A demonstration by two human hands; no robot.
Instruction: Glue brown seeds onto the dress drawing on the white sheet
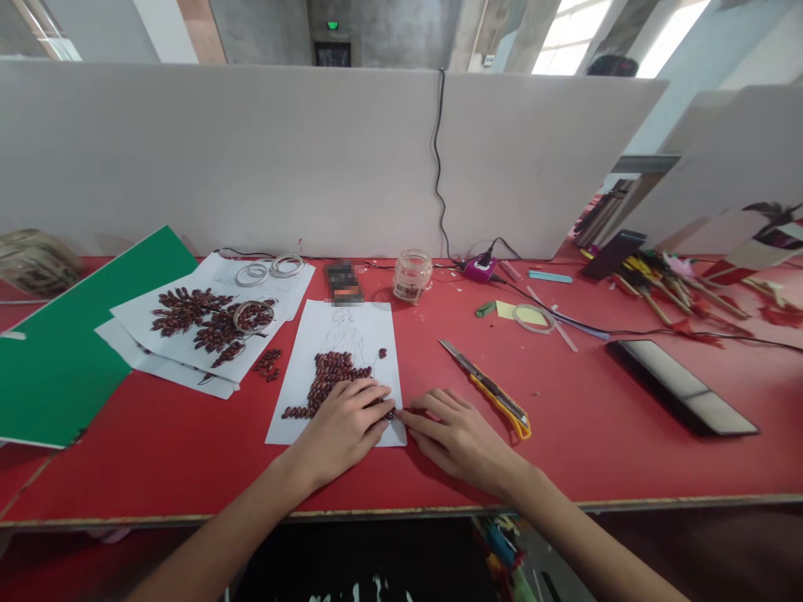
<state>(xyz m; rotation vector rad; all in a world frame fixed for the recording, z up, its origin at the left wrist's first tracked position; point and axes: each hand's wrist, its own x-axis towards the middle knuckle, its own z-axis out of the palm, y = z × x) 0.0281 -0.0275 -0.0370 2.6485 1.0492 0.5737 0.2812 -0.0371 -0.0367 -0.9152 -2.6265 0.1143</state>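
A white paper sheet (289, 425) with a pencil line drawing lies in front of me. Rows of glossy dark-brown seeds (331, 374) cover its lower half, and one seed (382, 353) sits apart near the right edge. My left hand (352, 418) rests over the lower right of the rows, fingers stretched out to the right, hiding some seeds. From the other side, my right hand (455, 435) lies on the red table with its fingers extended. Its index fingertip reaches a dark seed at the sheet's lower right edge, close to the left fingertips. Neither hand visibly grips anything.
A yellow utility knife (493, 393) lies right of the sheet, blade out. Behind stands a glass jar (412, 276) holding some seeds. Loose seeds (268, 365) and seed-covered sheets (217, 322) lie left. A dark phone-like slab (683, 389), cables and tape rolls (287, 266) surround the area.
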